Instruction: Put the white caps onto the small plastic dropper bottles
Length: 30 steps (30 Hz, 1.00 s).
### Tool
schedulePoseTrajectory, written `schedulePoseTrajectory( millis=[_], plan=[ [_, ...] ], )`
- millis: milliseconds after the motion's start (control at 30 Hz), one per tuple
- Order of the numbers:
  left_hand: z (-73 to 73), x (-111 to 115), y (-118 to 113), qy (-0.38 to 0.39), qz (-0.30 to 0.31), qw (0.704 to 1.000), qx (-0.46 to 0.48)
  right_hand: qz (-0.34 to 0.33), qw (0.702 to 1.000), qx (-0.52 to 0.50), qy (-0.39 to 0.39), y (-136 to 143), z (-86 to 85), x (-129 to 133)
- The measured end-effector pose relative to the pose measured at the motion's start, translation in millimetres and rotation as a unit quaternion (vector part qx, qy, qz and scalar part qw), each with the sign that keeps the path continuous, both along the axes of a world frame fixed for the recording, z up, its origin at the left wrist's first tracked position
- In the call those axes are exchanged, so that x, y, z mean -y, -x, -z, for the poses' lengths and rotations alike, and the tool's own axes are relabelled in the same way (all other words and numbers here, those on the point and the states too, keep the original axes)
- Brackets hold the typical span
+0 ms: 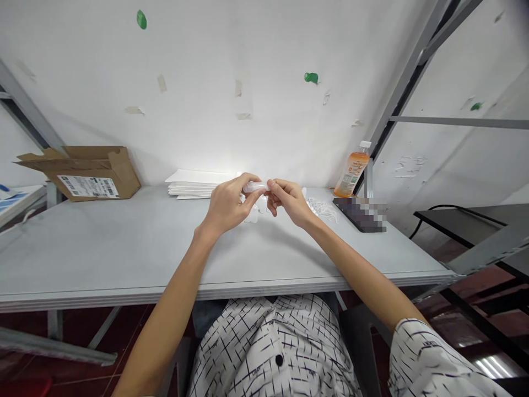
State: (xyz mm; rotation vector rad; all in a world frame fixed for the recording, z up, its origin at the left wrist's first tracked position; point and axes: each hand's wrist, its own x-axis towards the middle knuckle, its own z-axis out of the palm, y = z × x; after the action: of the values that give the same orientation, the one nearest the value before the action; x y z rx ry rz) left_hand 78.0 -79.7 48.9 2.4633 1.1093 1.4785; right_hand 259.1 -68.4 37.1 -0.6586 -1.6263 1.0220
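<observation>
Forearms (182,292) converge forward; left hand (228,203) and right hand (291,200) pinch a translucent piece (253,187).

Taking the stack (190,184) as landmark: in front of it, bare table (124,248) runs to the near edge, with room for a hand to pass low. A narrow gap at its left leads back towards the wall (185,132), between it and the box (93,176). Just right of it, the left hand (229,204) and right hand (287,201), bridged by a tube (255,187), block the way above white pieces (251,216). Farther right, strips (324,210), a bottle (351,172) and a dark slab (357,214) obstruct. Right-forward of it, a bare stretch opens between the forearms (182,292).
</observation>
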Motion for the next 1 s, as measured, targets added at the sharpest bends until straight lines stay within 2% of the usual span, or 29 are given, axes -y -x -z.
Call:
schedulePoseTrajectory(
  millis=[233,500,767,1000],
  plan=[
    [-1.0,-0.4,0.7,-0.062,-0.053,0.997,-0.001,-0.007,1.000,0.012,-0.004,1.1,-0.1,1.4],
    [3.5,-2.9,1.5,-0.053,0.011,0.998,-0.039,0.006,1.000,-0.007,-0.003,-1.4,-3.0,1.7],
    [1.7,-2.5,1.5,-0.035,-0.039,0.998,-0.039,0.012,1.000,-0.004,-0.009,-2.4,-4.2,3.1],
    [2.4,-3.2,1.4,-0.048,-0.038,0.997,-0.037,0.022,1.000,0.005,-0.006,-2.9,-5.2,1.8]
  ],
)
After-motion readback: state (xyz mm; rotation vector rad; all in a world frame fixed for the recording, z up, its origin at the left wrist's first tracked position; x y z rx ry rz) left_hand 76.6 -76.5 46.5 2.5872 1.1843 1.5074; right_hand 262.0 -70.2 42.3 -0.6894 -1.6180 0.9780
